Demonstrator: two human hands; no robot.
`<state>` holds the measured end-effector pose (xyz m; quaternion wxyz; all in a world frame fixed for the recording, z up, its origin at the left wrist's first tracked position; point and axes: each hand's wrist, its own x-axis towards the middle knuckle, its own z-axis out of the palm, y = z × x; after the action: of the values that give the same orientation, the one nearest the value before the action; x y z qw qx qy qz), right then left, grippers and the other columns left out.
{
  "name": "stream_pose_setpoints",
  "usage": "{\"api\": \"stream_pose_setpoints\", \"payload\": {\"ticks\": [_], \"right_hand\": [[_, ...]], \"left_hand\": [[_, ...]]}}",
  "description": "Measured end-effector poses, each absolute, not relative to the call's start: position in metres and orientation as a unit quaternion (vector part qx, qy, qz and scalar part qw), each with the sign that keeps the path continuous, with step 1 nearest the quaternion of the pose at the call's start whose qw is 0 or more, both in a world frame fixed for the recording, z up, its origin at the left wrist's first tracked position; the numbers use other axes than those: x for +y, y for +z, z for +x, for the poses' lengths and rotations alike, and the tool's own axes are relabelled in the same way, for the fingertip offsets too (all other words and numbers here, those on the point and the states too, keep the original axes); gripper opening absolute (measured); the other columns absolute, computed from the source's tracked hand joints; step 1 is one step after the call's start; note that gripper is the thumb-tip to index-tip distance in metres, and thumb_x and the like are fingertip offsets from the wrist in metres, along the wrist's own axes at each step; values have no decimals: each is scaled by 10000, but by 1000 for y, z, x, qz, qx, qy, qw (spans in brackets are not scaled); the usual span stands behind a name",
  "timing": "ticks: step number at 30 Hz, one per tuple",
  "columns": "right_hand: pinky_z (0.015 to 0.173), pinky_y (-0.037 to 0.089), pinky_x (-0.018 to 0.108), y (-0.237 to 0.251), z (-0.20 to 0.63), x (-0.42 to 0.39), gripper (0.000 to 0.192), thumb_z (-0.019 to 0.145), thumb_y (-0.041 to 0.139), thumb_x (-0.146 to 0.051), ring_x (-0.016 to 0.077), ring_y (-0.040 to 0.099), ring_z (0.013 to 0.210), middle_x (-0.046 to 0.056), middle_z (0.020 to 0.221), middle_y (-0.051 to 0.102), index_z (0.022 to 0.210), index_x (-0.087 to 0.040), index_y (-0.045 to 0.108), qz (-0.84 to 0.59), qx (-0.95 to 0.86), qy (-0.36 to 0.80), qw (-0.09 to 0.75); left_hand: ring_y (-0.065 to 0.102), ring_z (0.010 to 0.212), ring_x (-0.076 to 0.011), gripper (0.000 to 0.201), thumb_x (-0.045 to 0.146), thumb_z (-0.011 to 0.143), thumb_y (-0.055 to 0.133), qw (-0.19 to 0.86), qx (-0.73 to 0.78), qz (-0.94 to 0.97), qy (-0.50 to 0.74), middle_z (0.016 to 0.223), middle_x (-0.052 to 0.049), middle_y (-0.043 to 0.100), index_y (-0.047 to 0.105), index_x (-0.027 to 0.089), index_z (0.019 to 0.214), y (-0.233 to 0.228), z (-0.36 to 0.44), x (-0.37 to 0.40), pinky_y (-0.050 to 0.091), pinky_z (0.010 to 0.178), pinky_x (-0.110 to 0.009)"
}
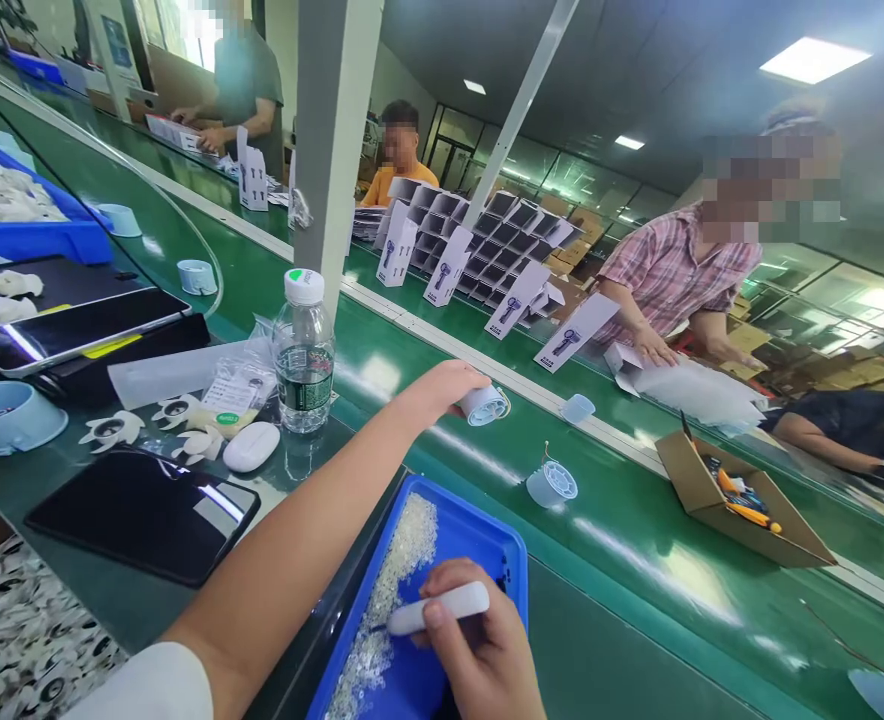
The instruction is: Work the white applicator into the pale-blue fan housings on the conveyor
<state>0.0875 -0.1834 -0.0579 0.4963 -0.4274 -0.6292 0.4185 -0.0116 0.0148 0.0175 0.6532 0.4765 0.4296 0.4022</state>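
Your left hand [442,388]: arm stretched over green belt [637,520], fingers wrapped round pale blue round part [485,405] at belt level. Your right hand [479,650]: closed on white pen-like tool [438,608], tip over blue tray [479,530] of small clear bits [404,545]. Water bottle [304,352] near left.

Hidden, cropped and unreadable parts at the conveyor bench

The left hand [442,388] covered the near half of the pale blue housing [484,405] at centre frame, so its grip there could not be read. The right hand [479,650] ran off the bottom edge, its fingers hiding the middle of the white pen-shaped tool [442,607]. The blue tray [487,545] was cropped at the bottom, its tiny clear parts [404,560] too small to identify. The water bottle [303,350] label was illegible.
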Motion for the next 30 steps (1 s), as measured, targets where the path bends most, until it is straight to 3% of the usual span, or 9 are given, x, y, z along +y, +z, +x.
{"api": "stream_pose_setpoints", "payload": {"ticks": [3, 8, 13, 24, 30], "right_hand": [[442, 447, 228, -56, 87, -184, 235, 827, 566, -416, 110, 551, 439, -13, 620, 577, 754, -193, 546, -499, -483, 471, 544], [385, 412, 205, -46, 93, -177, 296, 793, 601, -459, 103, 475, 351, -72, 399, 482, 702, -209, 470, -578, -407, 437, 556], [340, 341, 176, -49, 102, -172, 377, 741, 645, -470, 79, 431, 337, -89, 430, 418, 607, -218, 398, -622, -423, 370, 545], [422, 338, 220, -61, 113, -171, 369, 818, 567, -420, 101, 394, 432, -67, 484, 391, 574, -236, 361, -647, -554, 249, 461], [465, 330, 222, -63, 111, -172, 350, 839, 546, -314, 101, 378, 482, -53, 547, 396, 577, -229, 329, -582, -671, 163, 430]], "left_hand": [[540, 696, -172, 122, 213, 655, 622, 652, 436, 465, 411, 770, -60, 580, 509, 173, 673, 21, -12, 12, 433, 575, -288], [528, 666, -158, 113, 187, 662, 608, 649, 437, 464, 415, 714, -38, 556, 501, 171, 629, 29, -12, 6, 421, 567, -283], [533, 655, -159, 119, 189, 652, 624, 649, 442, 457, 417, 693, -32, 566, 509, 170, 625, 28, -10, 8, 424, 584, -288], [563, 715, -184, 143, 238, 633, 656, 650, 436, 469, 410, 785, -67, 600, 537, 166, 668, 16, -13, 17, 439, 596, -294], [553, 689, -172, 143, 224, 635, 649, 652, 439, 463, 409, 735, -52, 590, 517, 170, 648, 21, -11, 12, 434, 578, -278]]}}
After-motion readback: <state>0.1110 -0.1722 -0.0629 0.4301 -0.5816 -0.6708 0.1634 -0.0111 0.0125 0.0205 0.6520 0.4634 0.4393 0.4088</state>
